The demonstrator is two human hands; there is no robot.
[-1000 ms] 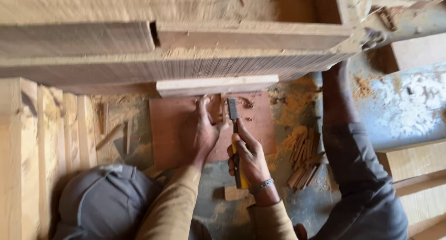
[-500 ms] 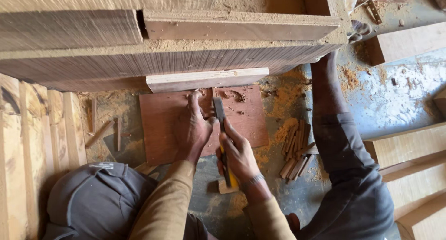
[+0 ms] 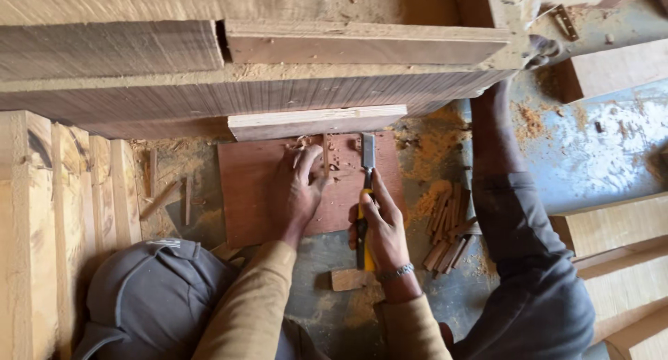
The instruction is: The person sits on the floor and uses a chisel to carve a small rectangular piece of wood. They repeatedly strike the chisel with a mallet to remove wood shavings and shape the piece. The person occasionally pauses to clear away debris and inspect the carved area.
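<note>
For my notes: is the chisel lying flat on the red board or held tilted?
Cannot tell. The right hand grips the chisel over the red board.

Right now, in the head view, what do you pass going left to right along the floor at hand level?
Plank stack → loose sticks → red board → left hand → chisel in right hand → bundle of sticks → trouser leg.
</note>
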